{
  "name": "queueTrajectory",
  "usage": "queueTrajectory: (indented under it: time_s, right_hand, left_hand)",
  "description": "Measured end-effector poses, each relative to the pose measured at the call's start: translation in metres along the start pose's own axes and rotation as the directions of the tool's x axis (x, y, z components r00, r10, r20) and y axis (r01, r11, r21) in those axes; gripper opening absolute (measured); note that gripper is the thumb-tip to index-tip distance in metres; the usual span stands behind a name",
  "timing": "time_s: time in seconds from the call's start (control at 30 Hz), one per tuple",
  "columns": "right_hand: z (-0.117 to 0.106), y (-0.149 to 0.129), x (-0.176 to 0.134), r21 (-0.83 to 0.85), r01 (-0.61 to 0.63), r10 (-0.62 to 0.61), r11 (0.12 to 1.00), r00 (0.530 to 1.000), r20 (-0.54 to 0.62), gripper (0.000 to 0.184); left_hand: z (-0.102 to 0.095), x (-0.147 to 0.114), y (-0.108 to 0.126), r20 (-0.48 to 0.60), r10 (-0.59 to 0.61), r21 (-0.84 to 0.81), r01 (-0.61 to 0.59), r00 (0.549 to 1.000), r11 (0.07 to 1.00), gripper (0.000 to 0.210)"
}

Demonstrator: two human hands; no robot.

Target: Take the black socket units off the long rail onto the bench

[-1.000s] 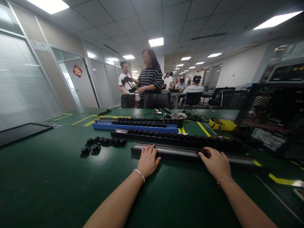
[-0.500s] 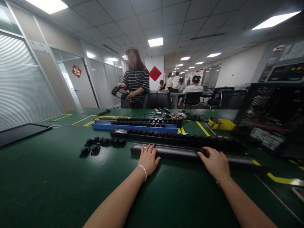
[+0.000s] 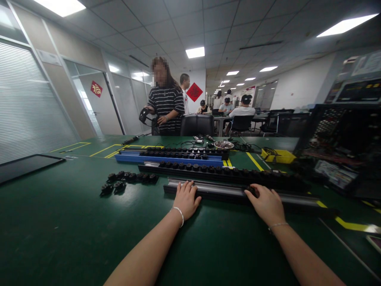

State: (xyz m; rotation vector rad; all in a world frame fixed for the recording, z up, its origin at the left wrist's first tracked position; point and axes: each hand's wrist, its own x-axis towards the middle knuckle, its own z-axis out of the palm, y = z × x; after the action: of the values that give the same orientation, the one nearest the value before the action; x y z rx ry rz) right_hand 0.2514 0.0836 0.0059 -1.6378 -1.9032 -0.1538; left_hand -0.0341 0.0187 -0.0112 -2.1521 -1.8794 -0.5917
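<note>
A long black rail [image 3: 223, 190] with a shiny grey channel along its top lies across the table in front of me. Over its left end lies my left hand [image 3: 186, 198], fingers bent across the top and thumb at the near side, holding the rail. Farther right, my right hand [image 3: 268, 204] pinches a small black part [image 3: 252, 190] between thumb and fingers at the top of the rail. My fingers partly cover this part, so its shape is unclear. Several similar black parts [image 3: 119, 186] lie in a group on the table to the left.
Behind my rail lie another rail [image 3: 149, 167] filled with black parts and a blue rail [image 3: 131, 158]. A metal dish [image 3: 224, 145], cables and a yellow bin [image 3: 276, 157] stand farther back. An opened computer case [image 3: 327, 147] is at right, a dark flat panel [image 3: 29, 167] at left. A person [image 3: 166, 103] stands across the table.
My right hand has shifted slightly left along the rail with the small black part. My left hand stays put. Another person has appeared behind the one in stripes.
</note>
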Motion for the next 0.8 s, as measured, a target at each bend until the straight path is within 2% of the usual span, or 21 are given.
queueTrajectory:
  time_s: [0.8]
  right_hand:
    - [0.0004,-0.0056,0.0006,0.083,0.004,-0.008,0.997,0.999,0.049,0.04]
  left_hand:
    - [0.0024,-0.0001,-0.0012,-0.003,0.006,0.003,-0.006,1.0,1.0,0.038]
